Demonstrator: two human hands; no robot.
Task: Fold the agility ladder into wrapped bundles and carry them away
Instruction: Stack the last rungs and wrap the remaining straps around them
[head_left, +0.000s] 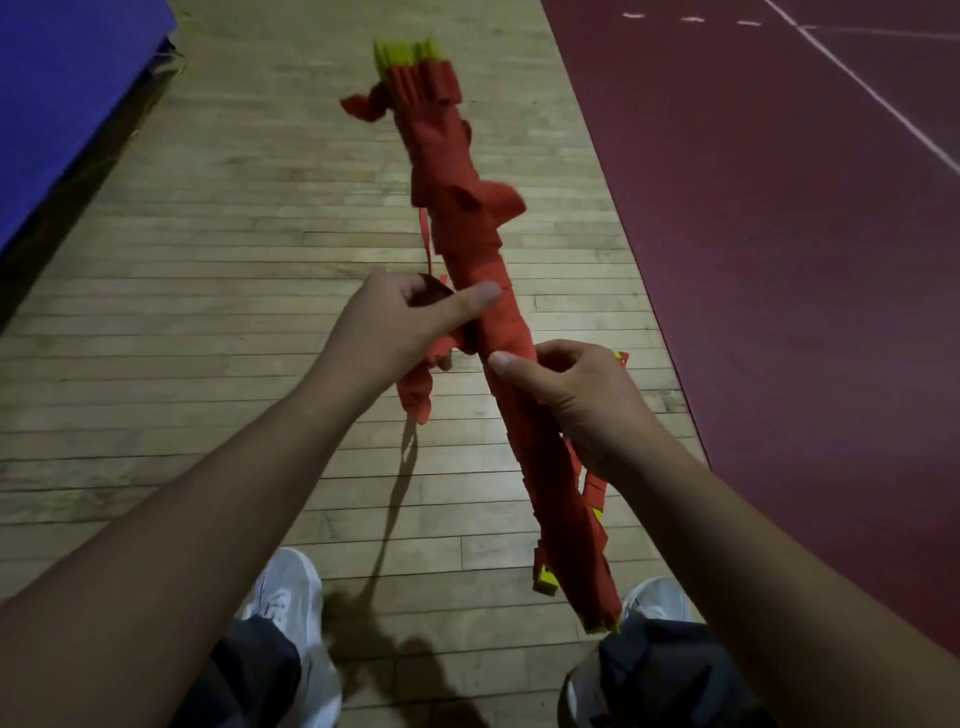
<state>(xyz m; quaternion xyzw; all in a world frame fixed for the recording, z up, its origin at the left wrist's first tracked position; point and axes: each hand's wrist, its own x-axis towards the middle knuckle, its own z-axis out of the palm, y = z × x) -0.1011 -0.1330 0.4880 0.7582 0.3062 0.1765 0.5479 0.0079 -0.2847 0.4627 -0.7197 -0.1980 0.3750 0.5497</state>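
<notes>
White sneakers – left shoe (291, 587), right shoe (657, 597) – stand on the pale wooden plank floor (208, 312), with bare forearms reaching out above them. Both hands hold the long agility ladder bundle (457, 171), yellow plastic rungs bound in red webbing, off the floor; it slants from beside the right knee up and away. The right hand (587, 400) is curled round its middle with the thumb on top, likely to steady it. The left hand (400, 322) grips just above, thumb laid across the wraps – probably pinning them while the loose red strap tail (418, 389), hanging below its palm, awaits tucking. A maroon court surface (779, 260) lies to the right and a blue padded mat (62, 104) to the far left.
</notes>
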